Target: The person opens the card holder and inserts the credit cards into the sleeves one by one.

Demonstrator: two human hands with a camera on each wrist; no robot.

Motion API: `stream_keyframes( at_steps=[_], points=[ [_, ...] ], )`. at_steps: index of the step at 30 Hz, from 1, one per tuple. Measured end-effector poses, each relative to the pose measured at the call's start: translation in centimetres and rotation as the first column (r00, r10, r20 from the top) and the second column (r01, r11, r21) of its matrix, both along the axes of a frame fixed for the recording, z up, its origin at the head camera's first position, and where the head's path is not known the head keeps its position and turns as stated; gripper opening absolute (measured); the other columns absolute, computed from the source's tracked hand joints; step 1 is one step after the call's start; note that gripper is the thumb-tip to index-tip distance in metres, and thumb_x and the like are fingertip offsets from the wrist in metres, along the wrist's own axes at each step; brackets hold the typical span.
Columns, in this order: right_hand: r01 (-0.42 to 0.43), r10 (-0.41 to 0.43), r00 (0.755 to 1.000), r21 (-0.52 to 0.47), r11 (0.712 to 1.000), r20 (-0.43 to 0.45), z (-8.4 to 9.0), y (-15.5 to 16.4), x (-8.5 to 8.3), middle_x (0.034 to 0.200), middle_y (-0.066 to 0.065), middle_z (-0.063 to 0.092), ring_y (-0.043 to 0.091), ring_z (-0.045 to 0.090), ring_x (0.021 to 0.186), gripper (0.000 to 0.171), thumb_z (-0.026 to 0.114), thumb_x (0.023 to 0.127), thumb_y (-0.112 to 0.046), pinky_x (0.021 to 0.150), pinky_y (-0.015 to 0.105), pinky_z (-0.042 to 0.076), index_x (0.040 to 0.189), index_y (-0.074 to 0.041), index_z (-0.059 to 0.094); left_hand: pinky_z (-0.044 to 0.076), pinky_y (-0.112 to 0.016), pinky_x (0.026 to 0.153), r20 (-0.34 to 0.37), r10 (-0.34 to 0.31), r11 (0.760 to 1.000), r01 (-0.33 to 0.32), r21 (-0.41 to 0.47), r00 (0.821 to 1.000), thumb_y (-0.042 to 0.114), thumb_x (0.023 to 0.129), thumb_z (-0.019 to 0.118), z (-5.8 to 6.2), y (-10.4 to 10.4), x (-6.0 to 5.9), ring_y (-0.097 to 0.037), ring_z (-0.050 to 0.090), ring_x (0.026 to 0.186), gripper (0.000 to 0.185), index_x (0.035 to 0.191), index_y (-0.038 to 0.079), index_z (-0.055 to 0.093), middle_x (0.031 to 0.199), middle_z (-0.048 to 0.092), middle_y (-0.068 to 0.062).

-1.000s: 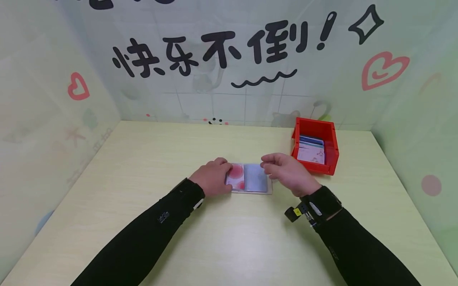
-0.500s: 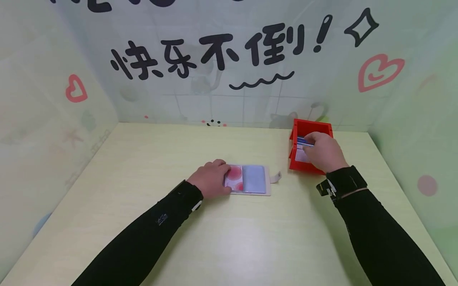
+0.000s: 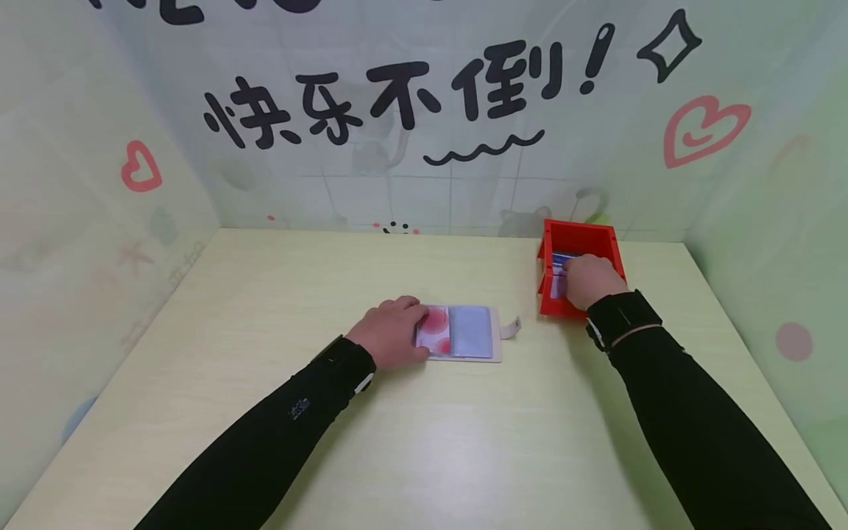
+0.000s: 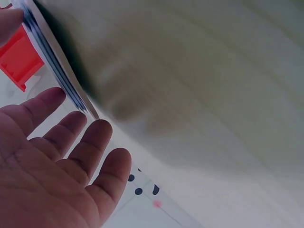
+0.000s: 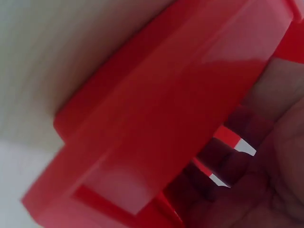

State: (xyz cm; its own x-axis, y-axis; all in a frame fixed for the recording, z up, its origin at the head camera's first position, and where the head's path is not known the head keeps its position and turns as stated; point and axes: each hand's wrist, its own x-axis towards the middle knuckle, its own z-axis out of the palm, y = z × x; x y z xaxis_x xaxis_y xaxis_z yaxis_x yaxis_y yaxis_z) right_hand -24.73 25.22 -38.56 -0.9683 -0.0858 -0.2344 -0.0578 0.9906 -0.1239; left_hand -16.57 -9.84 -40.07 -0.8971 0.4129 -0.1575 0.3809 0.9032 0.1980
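A small open card holder [image 3: 471,333] lies on the table, with clear sleeves and a red-and-white patterned card [image 3: 434,330] on its left side. My left hand [image 3: 391,331] holds its left end, thumb at the near edge and fingers at the far edge. From the left wrist view, the left hand [image 4: 57,161] shows fingertips along the stacked page edges of the holder [image 4: 59,66]. My right hand [image 3: 591,281] reaches into a red bin [image 3: 581,234] over several cards [image 3: 559,285]. The bin wall [image 5: 156,114] hides its fingertips, so I cannot tell whether they grip a card.
A strap [image 3: 510,328] sticks out from the holder's right side toward the bin. The pale wooden table [image 3: 424,442] is bordered at the back by a printed backdrop [image 3: 371,177] and by side panels.
My right hand has gone from above the holder's right side into the red bin at the back right, and now sits lower in it. The left hand stays on the holder.
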Motion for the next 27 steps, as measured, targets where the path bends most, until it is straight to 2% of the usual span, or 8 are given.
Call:
stream_keyframes(
  at_steps=[4, 12, 18, 21, 27],
  points=[
    [-0.003, 0.003, 1.000, 0.045, 0.999, -0.001, -0.2, -0.2, -0.2, 0.109, 0.025, 0.070, 0.043, 0.062, 0.100, 0.046, 0.083, 0.079, 0.001, 0.105, 0.064, 0.052, 0.122, 0.007, 0.065, 0.052, -0.047, 0.109, 0.006, -0.002, 1.000, 0.002, 0.001, 1.000, 0.042, 0.091, 0.074, -0.1, 0.0, 0.1, -0.032, 0.057, 0.130, 0.065, 0.149, 0.016, 0.058, 0.153, 0.054, -0.009],
    [0.023, -0.022, 0.997, 0.010, 1.000, -0.067, -0.5, -0.2, 0.0, 0.105, 0.023, 0.072, 0.040, 0.065, 0.095, 0.047, 0.089, 0.073, 0.001, 0.107, 0.062, 0.052, 0.114, 0.005, 0.066, 0.052, -0.047, 0.109, -0.009, -0.009, 1.000, 0.009, -0.013, 1.000, 0.042, 0.091, 0.074, -0.4, 0.1, -0.1, -0.031, 0.058, 0.130, 0.065, 0.149, 0.017, 0.059, 0.154, 0.054, -0.008],
    [0.024, -0.022, 0.986, 0.014, 1.000, -0.166, -0.6, -0.2, 0.3, 0.107, 0.027, 0.072, 0.043, 0.067, 0.091, 0.049, 0.087, 0.077, -0.001, 0.103, 0.065, 0.053, 0.120, 0.007, 0.066, 0.052, -0.047, 0.108, -0.013, -0.015, 1.000, 0.014, -0.018, 1.000, 0.042, 0.091, 0.074, -0.3, 0.2, -0.1, -0.031, 0.058, 0.130, 0.065, 0.148, 0.016, 0.059, 0.153, 0.054, -0.008],
    [0.034, -0.035, 0.980, -0.007, 0.999, -0.195, -0.4, -0.2, 0.4, 0.110, 0.026, 0.073, 0.043, 0.066, 0.094, 0.052, 0.088, 0.077, 0.000, 0.106, 0.066, 0.051, 0.123, 0.006, 0.066, 0.052, -0.047, 0.108, -0.013, -0.012, 1.000, 0.012, -0.016, 1.000, 0.041, 0.091, 0.074, -0.1, 0.2, 0.0, -0.032, 0.058, 0.130, 0.064, 0.148, 0.016, 0.059, 0.153, 0.055, -0.008],
    [0.033, -0.042, 0.989, -0.065, 0.997, -0.139, 1.2, -0.1, 1.1, 0.109, 0.023, 0.074, 0.041, 0.065, 0.095, 0.042, 0.085, 0.081, -0.001, 0.103, 0.064, 0.054, 0.119, 0.004, 0.068, 0.052, -0.048, 0.109, -0.013, -0.008, 1.000, 0.008, -0.013, 1.000, 0.043, 0.091, 0.074, 0.1, 0.2, 0.1, -0.032, 0.058, 0.130, 0.064, 0.147, 0.016, 0.060, 0.152, 0.055, -0.009]
  ],
)
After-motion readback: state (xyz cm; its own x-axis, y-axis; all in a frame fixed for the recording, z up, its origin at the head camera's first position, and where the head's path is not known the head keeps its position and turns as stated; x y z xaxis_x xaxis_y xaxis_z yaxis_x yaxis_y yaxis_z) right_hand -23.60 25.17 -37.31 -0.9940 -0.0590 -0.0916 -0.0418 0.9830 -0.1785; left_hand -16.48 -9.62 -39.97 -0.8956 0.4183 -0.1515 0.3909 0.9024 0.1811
